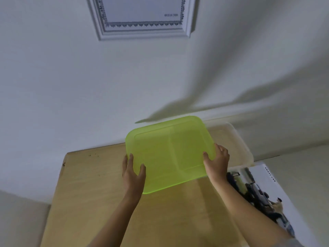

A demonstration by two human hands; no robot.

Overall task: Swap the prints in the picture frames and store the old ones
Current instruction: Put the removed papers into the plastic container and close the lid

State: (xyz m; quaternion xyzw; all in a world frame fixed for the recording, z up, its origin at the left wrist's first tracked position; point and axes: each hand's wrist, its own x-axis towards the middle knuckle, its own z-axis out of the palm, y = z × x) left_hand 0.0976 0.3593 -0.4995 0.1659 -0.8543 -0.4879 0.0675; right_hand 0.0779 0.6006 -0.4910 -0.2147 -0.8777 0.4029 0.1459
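I hold a translucent lime-green plastic lid (169, 154) in the air above the wooden table (92, 189), tilted toward me. My left hand (132, 172) grips its near left edge and my right hand (218, 162) grips its right edge. Behind the lid, at the right, a clear plastic box (238, 143) stands against the wall, partly hidden by the lid. A print showing cars and a dog (263, 195) lies flat at the table's right side. A white ornate picture frame (142, 16) hangs on the wall above, holding a pale sheet with a patterned border.
The white wall (71, 86) rises directly behind the table. The table's left edge (57, 184) drops off to a grey floor area. Shadows of my arms fall across the wall at the right.
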